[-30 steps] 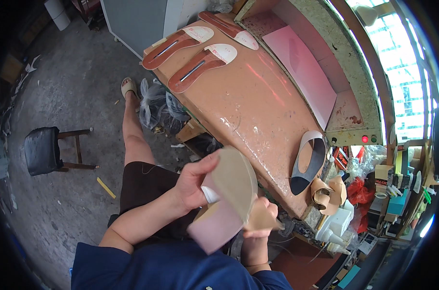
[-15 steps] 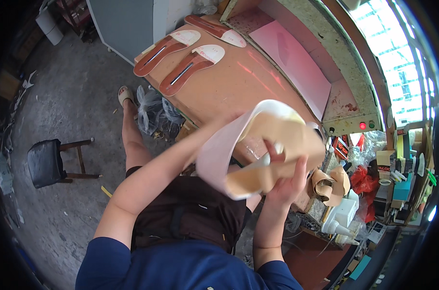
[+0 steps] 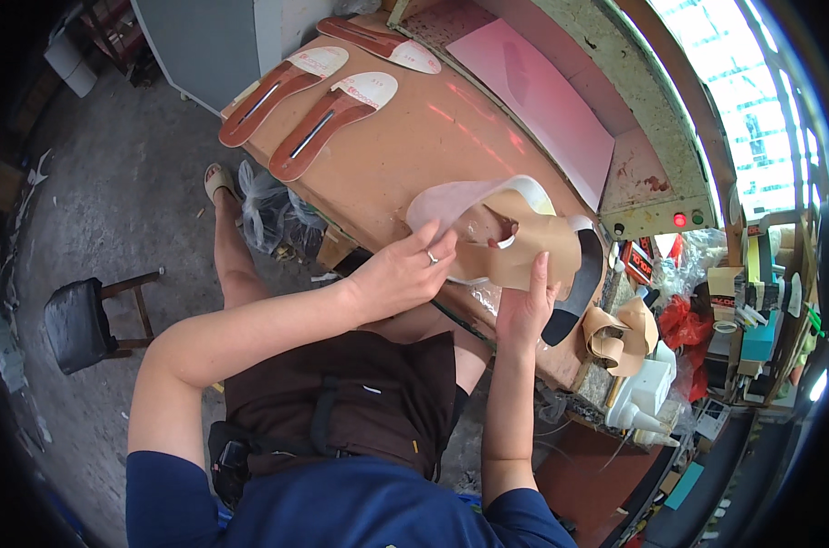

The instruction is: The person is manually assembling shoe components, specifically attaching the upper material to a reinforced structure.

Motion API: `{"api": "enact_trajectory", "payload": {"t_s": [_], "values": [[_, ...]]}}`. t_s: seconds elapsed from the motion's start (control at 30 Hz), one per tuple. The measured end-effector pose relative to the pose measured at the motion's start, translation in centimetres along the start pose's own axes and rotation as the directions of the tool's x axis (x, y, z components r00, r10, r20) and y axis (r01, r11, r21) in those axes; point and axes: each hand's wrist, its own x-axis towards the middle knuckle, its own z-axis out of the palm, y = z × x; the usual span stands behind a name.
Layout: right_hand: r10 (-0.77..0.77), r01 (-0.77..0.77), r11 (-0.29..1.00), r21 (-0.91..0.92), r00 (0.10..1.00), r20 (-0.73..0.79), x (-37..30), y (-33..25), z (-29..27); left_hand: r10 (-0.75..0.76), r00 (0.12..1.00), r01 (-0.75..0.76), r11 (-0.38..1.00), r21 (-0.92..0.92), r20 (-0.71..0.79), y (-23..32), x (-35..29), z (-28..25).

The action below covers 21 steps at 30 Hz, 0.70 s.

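Observation:
A floppy shoe upper (image 3: 524, 260), tan on one face and pale pink to white on the other, is curved into a loop above the near edge of the bench. My left hand (image 3: 410, 265), with a ring on one finger, pinches its pale left end. My right hand (image 3: 527, 310) grips its lower right part, the thumb pointing up along the tan face; most of the fingers are hidden behind it, with some fingertips showing through the loop. Just beyond the right hand, a black flat curved piece (image 3: 581, 288) lies on the bench.
Several brown insoles with white heels, among them one insole (image 3: 332, 123), lie at the bench's far left. A pink-lit box (image 3: 533, 100) stands behind. Right of my hands are curled tan pieces (image 3: 620, 336), a white bottle (image 3: 638, 402) and red plastic (image 3: 684, 338). A stool (image 3: 90, 310) stands left.
My left hand has come around from behind the upper to its pale left end. The upper has moved away from my body and lower toward the bench, uncovering the black piece.

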Motion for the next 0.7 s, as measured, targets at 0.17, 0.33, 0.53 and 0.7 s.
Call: {"api": "enact_trajectory", "payload": {"t_s": [0.17,0.33,0.53,0.7], "values": [[-0.106,0.189,0.865,-0.464,0.974,0.199,-1.5,0.9,-1.5,-0.078,0.997,0.078,0.997,0.001,-0.015,0.4,-2.2,0.1],[-0.065,0.19,0.601,-0.776,0.98,0.19,-2.3,2.6,-0.8,-0.143,0.982,0.124,0.982,0.145,0.126,2.0,-2.7,-0.4],[-0.033,0.028,0.294,-0.955,0.999,0.019,-2.4,2.8,0.0,-0.247,0.941,0.208,0.961,0.183,0.229,3.8,-1.7,-0.1],[-0.195,0.304,0.208,-0.93,0.944,0.265,-2.1,2.4,-0.4,-0.276,0.909,0.208,0.949,0.237,0.311,4.5,-0.3,-0.3]]}}
